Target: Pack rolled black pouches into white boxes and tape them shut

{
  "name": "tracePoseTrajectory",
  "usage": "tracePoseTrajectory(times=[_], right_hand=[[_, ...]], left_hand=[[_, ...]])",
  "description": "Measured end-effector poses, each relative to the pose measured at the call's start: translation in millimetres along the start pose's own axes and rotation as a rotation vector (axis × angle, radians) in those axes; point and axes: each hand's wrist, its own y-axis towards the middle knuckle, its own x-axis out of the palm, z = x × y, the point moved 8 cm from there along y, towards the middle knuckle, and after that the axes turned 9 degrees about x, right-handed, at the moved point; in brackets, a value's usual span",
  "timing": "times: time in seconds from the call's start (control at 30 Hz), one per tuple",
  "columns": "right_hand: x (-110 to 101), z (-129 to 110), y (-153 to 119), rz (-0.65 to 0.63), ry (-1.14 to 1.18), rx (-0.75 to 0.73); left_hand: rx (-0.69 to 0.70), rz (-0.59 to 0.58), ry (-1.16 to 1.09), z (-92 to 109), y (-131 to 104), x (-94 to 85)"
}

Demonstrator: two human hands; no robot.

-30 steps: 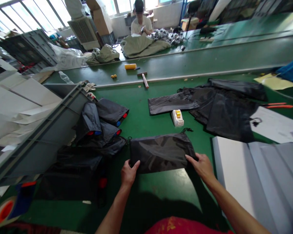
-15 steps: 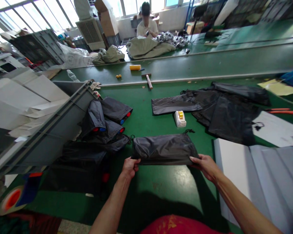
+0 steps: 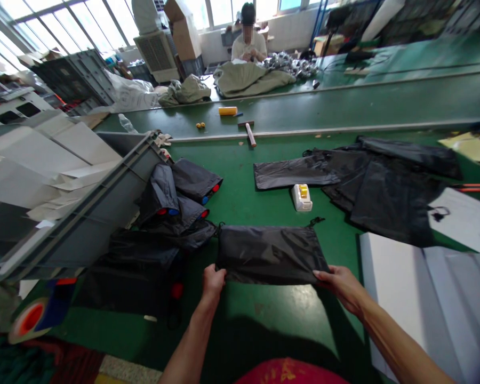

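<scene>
A flat black drawstring pouch (image 3: 270,253) is stretched out over the green table (image 3: 260,314). Its near left corner is pinched in my left hand (image 3: 214,280), and its near right corner in my right hand (image 3: 340,285). Cords show at both far corners. Beyond it stands a small white device with a yellow part (image 3: 302,198). More black pouches (image 3: 392,192) lie piled at the right. To the left, filled dark pouches (image 3: 192,181) show red and blue ends.
A grey crate (image 3: 104,213) with white cartons stands at the left, a tape roll (image 3: 30,320) below it. White boxes (image 3: 392,282) lie at the right. A hammer (image 3: 250,134) lies farther back. A person (image 3: 248,45) sits across the tables.
The pouch's near edge has come slightly towards me, and the pouch looks flatter and smoother. Both hands keep their hold. The whole view has shifted a little.
</scene>
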Motion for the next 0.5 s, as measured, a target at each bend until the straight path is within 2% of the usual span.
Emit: tracePoseTrajectory(times=[0.07, 0.13, 0.2, 0.23, 0.3, 0.33, 0.4, 0.5], right_hand=[[3.4, 0.4, 0.9, -0.009, -0.033, -0.026], [5.2, -1.0, 1.7, -0.013, -0.052, -0.046], [6.9, -3.2, 2.1, -0.021, -0.074, -0.058], [8.2, -4.2, 2.0, -0.031, -0.086, -0.063], [12.0, -6.6, 0.9, -0.063, -0.111, -0.088], [14.4, -7.5, 0.0, -0.082, -0.126, -0.106], [18.6, -9.1, -2.1, -0.117, -0.161, -0.150], [20.0, -12.2, -4.1, -0.123, -0.335, -0.210]], left_hand=[[0.130, 0.094, 0.113, 15.9, -5.4, -10.3], [0.415, 0.147, 0.320, 45.3, -19.3, -6.2], [0.810, 0.070, 0.575, 74.3, -43.8, 24.8], [0.998, -0.015, 0.683, 81.5, -57.6, 47.0], [1.249, -0.175, 0.817, 81.3, -77.4, 85.9], [1.311, -0.210, 0.864, 78.3, -81.4, 98.8], [1.330, -0.191, 0.928, 73.2, -79.5, 111.5], [1.288, -0.102, 0.961, 71.2, -74.2, 110.4]])
